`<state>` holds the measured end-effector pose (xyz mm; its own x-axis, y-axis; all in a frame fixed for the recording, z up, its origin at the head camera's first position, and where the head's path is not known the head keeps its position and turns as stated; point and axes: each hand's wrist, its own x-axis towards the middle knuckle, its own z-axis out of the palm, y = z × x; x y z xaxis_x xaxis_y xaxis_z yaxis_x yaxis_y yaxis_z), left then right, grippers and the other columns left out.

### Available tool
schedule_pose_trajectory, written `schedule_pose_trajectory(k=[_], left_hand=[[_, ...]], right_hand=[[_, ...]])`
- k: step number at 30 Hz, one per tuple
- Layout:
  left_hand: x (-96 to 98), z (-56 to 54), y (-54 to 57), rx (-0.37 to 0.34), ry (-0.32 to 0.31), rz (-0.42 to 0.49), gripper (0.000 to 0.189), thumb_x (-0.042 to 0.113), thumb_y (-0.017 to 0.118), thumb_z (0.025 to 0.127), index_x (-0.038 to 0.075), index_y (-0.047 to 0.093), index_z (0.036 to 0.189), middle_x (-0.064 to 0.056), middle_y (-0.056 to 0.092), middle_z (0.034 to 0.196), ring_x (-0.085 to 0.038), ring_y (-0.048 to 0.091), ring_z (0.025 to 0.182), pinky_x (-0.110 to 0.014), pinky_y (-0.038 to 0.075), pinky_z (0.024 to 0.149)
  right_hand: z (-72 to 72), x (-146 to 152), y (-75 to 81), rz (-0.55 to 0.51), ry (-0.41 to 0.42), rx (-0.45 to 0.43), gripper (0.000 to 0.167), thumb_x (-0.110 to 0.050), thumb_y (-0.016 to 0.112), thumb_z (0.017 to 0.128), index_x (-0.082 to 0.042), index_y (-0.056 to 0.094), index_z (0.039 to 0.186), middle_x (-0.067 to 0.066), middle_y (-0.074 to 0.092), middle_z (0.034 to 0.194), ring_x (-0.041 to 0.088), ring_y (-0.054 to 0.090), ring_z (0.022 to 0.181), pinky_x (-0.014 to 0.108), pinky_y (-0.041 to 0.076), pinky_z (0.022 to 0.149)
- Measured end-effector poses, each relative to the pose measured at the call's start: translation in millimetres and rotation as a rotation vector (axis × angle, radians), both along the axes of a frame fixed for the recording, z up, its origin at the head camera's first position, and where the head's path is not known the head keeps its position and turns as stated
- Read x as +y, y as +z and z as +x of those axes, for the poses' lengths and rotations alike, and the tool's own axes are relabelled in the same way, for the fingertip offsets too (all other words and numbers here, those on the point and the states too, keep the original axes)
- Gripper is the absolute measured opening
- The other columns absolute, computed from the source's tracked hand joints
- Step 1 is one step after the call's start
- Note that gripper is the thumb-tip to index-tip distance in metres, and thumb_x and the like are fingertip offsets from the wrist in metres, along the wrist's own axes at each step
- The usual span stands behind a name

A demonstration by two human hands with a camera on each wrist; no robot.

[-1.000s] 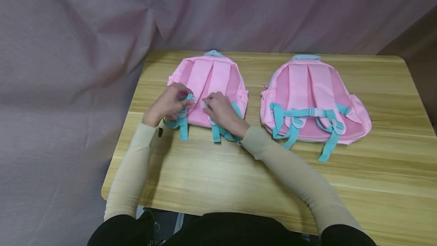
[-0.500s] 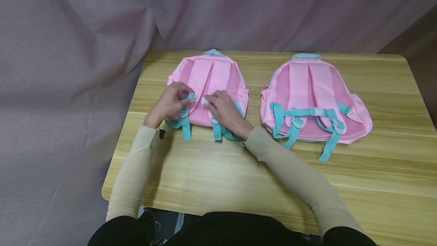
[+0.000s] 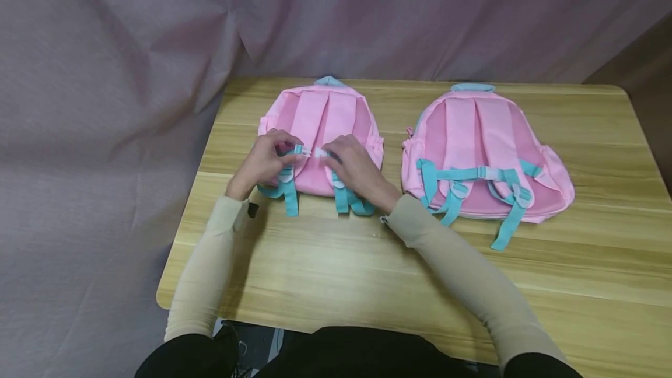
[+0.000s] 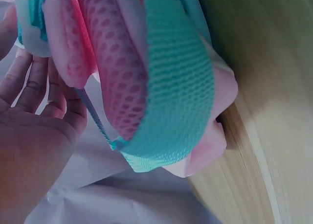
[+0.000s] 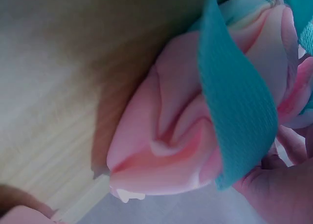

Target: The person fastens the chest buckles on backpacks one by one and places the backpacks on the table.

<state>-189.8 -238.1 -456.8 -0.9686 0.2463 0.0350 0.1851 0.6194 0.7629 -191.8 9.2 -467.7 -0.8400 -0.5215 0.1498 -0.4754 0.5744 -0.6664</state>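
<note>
A pink backpack point(image 3: 314, 184) lies on the left of the table with its back panel and shoulder straps upward. Over its middle, my left hand point(image 3: 262, 159) pinches a white pronged buckle half point(image 3: 305, 151) on a teal chest strap. My right hand point(image 3: 354, 162) pinches the other whitish buckle half point(image 3: 319, 153), and a small gap separates the two. In the left wrist view, a teal webbing strap point(image 4: 181, 87) curves past the mesh padding beside my palm. The right wrist view has another teal strap point(image 5: 239, 97) looping near my fingers, whose grip is mostly hidden there.
To the right lies a second pink backpack point(image 3: 467, 133), its chest-strap buckle point(image 3: 488, 173) fastened. Both bags rest on a wood-grain table point(image 3: 315, 273). Behind the table hangs a grey-mauve curtain point(image 3: 367, 16). Loose teal strap ends hang toward the table's front.
Both hands have shifted slightly right, bringing the buckle halves along. More of the pronged half now shows beyond my left fingertips. The second backpack stays in place.
</note>
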Motion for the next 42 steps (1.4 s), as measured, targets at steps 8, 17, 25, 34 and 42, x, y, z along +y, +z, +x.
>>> schedule_pose_trajectory(k=[8, 17, 25, 34, 42], left_hand=[[1.4, -1.3, -3.0, 0.008, -0.001, 0.034, 0.022, 0.009, 0.083, 0.096, 0.001, 0.08, 0.116, -0.019, 0.073, 0.107, -0.028, 0.059, 0.099, -0.035, 0.046, 0.09], [2.2, -1.5, -5.0, 0.003, 0.007, 0.053, 0.022, 0.011, 0.084, 0.096, 0.002, 0.081, 0.115, -0.018, 0.07, 0.103, -0.029, 0.057, 0.096, -0.035, 0.045, 0.086], [1.7, -0.8, -6.5, 0.001, 0.013, 0.078, 0.021, 0.008, 0.084, 0.095, 0.001, 0.081, 0.115, -0.016, 0.07, 0.102, -0.026, 0.056, 0.092, -0.033, 0.045, 0.083], [4.5, 1.3, -2.6, 0.015, -0.01, 0.055, 0.019, 0.005, 0.084, 0.094, 0.002, 0.082, 0.112, -0.017, 0.073, 0.102, -0.028, 0.057, 0.095, -0.033, 0.045, 0.084], [6.9, -1.3, -5.4, 0.057, -0.02, 0.032, 0.018, 0.003, 0.086, 0.091, 0.002, 0.083, 0.109, -0.017, 0.077, 0.103, -0.027, 0.058, 0.1, -0.032, 0.046, 0.085]], right_hand=[[-4.2, -1.6, 2.3, 0.014, 0.033, 0.048, 0.028, -0.019, 0.071, 0.107, -0.001, 0.078, 0.127, 0.015, 0.077, 0.114, 0.033, 0.065, 0.112, 0.046, 0.055, 0.101], [-5.3, -5.5, 4.8, 0.034, 0.011, -0.007, 0.031, -0.023, 0.075, 0.104, -0.001, 0.079, 0.126, 0.015, 0.078, 0.115, 0.032, 0.064, 0.113, 0.045, 0.054, 0.102], [-5.9, -6.7, 5.0, 0.023, 0.015, -0.021, 0.031, -0.023, 0.075, 0.104, -0.002, 0.079, 0.127, 0.015, 0.078, 0.115, 0.032, 0.065, 0.112, 0.045, 0.055, 0.101], [-6.1, -8.6, 5.1, 0.031, 0.014, -0.037, 0.031, -0.025, 0.074, 0.105, -0.003, 0.078, 0.127, 0.014, 0.078, 0.117, 0.031, 0.065, 0.114, 0.045, 0.055, 0.1], [-4.3, -7.7, 7.5, 0.088, -0.001, -0.082, 0.039, -0.027, 0.066, 0.11, -0.001, 0.068, 0.139, 0.017, 0.072, 0.133, 0.033, 0.058, 0.12, 0.046, 0.05, 0.107]])
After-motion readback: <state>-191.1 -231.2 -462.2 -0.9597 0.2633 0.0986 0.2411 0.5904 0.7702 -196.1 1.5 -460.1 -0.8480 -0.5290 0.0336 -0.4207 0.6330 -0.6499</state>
